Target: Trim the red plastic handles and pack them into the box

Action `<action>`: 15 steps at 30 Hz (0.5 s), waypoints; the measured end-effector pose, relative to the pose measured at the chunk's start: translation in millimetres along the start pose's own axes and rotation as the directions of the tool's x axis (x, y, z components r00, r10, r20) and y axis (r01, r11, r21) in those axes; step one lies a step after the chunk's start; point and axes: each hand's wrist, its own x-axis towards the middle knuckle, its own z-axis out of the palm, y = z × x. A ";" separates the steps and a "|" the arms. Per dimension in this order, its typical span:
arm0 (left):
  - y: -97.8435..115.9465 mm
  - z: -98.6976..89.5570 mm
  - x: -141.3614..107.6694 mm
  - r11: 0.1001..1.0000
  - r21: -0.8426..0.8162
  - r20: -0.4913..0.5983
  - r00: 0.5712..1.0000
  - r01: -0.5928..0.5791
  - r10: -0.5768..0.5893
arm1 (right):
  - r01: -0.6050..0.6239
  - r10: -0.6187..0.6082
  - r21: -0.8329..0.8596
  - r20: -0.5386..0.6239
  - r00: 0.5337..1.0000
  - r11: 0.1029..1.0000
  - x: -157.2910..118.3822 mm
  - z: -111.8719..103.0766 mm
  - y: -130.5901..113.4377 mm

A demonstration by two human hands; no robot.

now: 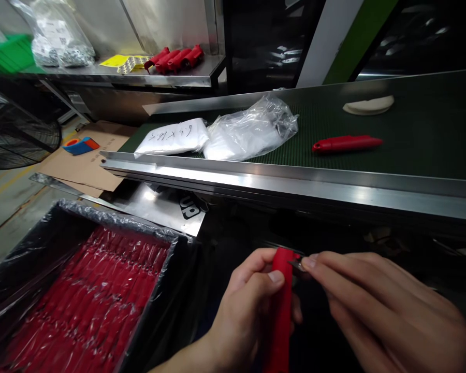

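Observation:
My left hand (243, 305) is closed around a long red plastic part (281, 311), its thumb lying along the face. The part stands roughly upright, and its lower end runs out of view. My right hand (376, 300) pinches a small dark metal piece (296, 264), blade-like, against the right edge of the part near its top. Fingers cover most of that piece, so its exact kind is unclear. Beyond the hands, a similar red part (347, 144) lies on the green conveyor belt (423, 155).
A metal rail (279, 181) edges the belt, which carries white-filled plastic bags (248, 129) and a pale curved piece (368, 105). A lined crate (171, 254) of red parts stands at lower left. Orange-blue tape rolls (81, 146) lie on cardboard (89, 171), near a fan (19, 124).

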 end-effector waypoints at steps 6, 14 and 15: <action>4.0 -0.8 2.9 1.000 -0.008 -0.022 0.999 -0.024 0.024 | -0.034 0.034 0.029 0.018 0.999 0.999 -7.6 3.5 -9.6; 13.3 4.1 7.8 0.988 -0.033 -0.009 0.989 -0.150 0.149 | -0.023 0.022 0.014 0.027 0.999 1.000 -13.6 9.1 -25.6; 14.1 3.8 9.0 0.988 -0.043 0.004 0.989 -0.150 0.150 | -0.021 0.021 0.024 0.022 1.000 0.999 -14.7 9.6 -26.8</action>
